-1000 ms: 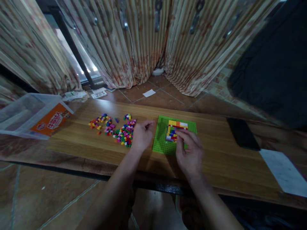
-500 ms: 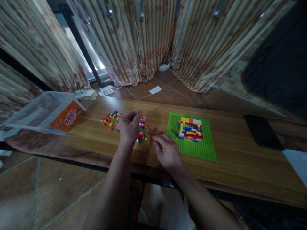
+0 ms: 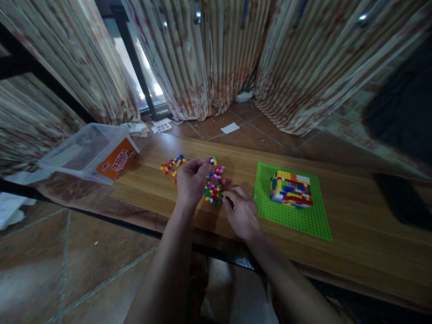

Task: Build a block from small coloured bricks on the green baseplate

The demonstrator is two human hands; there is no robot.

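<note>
My left hand (image 3: pixel 191 182) is closed in a pinch, its fingertips beside a few small blue, white, yellow and green toy bricks (image 3: pixel 213 160). Whether it grips one, I cannot make out. Thumb and forefinger of my right hand (image 3: pixel 241 211) come together at the right edge of a pile of small mixed-colour bricks (image 3: pixel 214 185); anything between them is too small to name. To the right, a block-shaped build of multicoloured bricks (image 3: pixel 292 189) stands on a green studded baseplate (image 3: pixel 293 222).
Another loose group of bricks (image 3: pixel 173 164) lies left of my left hand. A clear plastic bin (image 3: pixel 81 155) with an orange label stands at the table's left end. At the right lies a dark flat object (image 3: pixel 403 200). Striped curtains (image 3: pixel 216 58) hang beyond the wooden table (image 3: pixel 145 191).
The view has shifted, so the scene sits further right in the picture. Relative to the pile, my left hand has moved left, uncovering more bricks. My right fingertips are closer to the pile.
</note>
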